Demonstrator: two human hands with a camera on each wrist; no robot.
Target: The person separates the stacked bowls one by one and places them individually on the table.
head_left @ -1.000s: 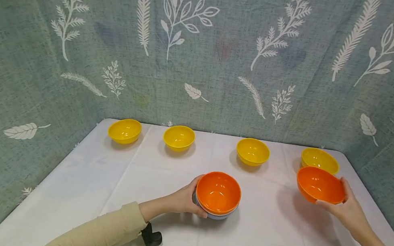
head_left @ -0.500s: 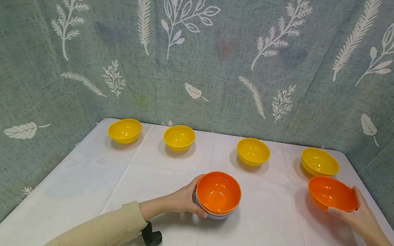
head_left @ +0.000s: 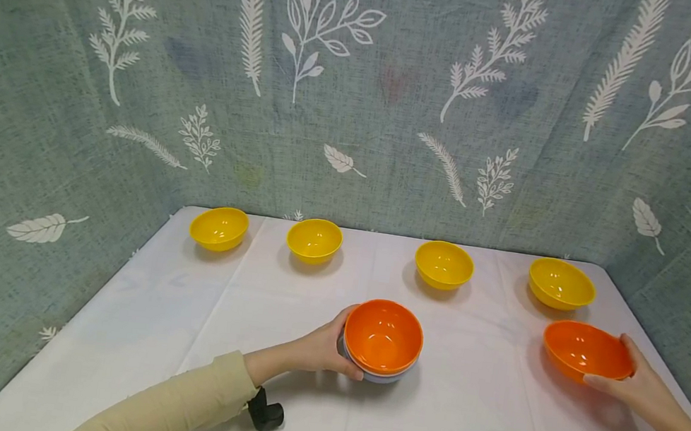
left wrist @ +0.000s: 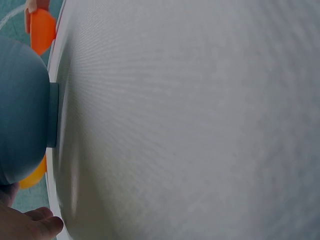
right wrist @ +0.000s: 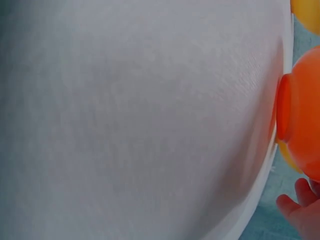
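Note:
Near the table's middle my left hand [head_left: 329, 347] grips the side of a grey-blue bowl [left wrist: 22, 110]. Nested in it is an orange bowl [head_left: 383, 337], whose rim shows on top. On the right, my right hand [head_left: 648, 389] holds a second orange bowl [head_left: 587, 351] by its right side, thumb at the near rim and fingers at the far side. That bowl is slightly tilted and sits just in front of the rightmost yellow bowl [head_left: 561, 284]. In the right wrist view the base of the orange bowl [right wrist: 305, 110] is very close to the cloth; contact is hard to tell.
Along the back edge stand more yellow bowls: one at far left [head_left: 219, 229], one left of centre [head_left: 314, 242] and one right of centre [head_left: 443, 266]. A white cloth [head_left: 285, 294] covers the table. Green leaf-patterned curtains [head_left: 360, 89] enclose the back and sides.
My right hand has carried its orange bowl rightward, toward me and down, away from the rightmost yellow bowl. The left hand and its stacked bowls have stayed put.

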